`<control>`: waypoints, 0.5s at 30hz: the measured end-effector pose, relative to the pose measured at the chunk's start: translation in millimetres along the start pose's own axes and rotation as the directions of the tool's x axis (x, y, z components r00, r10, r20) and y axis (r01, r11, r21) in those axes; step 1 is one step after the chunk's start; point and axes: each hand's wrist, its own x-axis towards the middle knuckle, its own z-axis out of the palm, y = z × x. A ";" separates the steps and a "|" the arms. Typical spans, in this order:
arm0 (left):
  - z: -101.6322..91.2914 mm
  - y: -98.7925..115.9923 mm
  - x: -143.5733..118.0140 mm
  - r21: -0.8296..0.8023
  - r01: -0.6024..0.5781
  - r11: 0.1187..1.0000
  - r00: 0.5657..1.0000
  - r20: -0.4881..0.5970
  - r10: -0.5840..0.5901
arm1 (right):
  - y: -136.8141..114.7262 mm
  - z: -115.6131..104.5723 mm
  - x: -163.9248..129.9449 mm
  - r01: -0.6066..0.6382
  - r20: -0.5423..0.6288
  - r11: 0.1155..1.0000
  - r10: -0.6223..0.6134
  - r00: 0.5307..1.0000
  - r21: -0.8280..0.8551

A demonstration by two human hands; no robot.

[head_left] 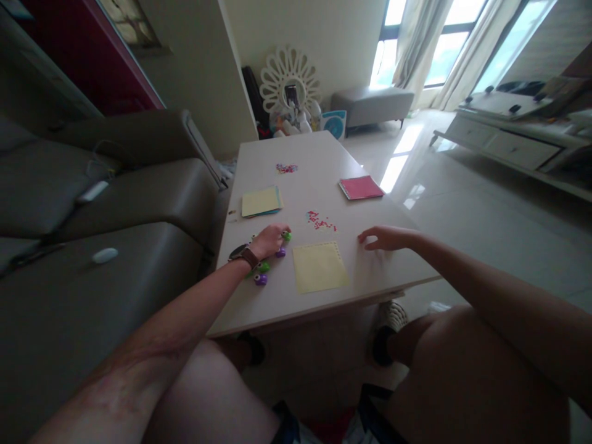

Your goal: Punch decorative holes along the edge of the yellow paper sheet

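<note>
Your L hand (269,242) is curled at the green piece (287,236); can't tell if it's gripped. Piece sits just off the sheet's (320,268) far L corner, long axis unclear. Your R hand (386,238), half open w/ nothing in it, is past the sheet's R edge, so L's much nearer.

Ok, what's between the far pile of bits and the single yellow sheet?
Head view: a scatter of mostly red bits lies between the far pile and the yellow sheet.

Curtained windows (441,58) light the glossy floor (444,203).
</note>
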 end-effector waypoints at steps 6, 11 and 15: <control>-11.0 41.1 -8.7 -0.231 0.074 0.970 0.997 0.015 -0.072 | -29.9 -0.8 0.7 0.002 -0.180 0.999 0.008 0.984 0.052; -26.8 100.0 -39.7 -0.863 0.204 0.461 0.978 0.199 -0.060 | -99.4 -9.8 -18.4 0.254 -0.418 0.929 -0.125 0.900 0.269; -32.9 134.6 -65.0 -0.921 0.280 0.269 0.959 0.282 -0.033 | -150.7 -12.3 -45.0 0.410 -0.478 0.820 -0.195 0.856 0.399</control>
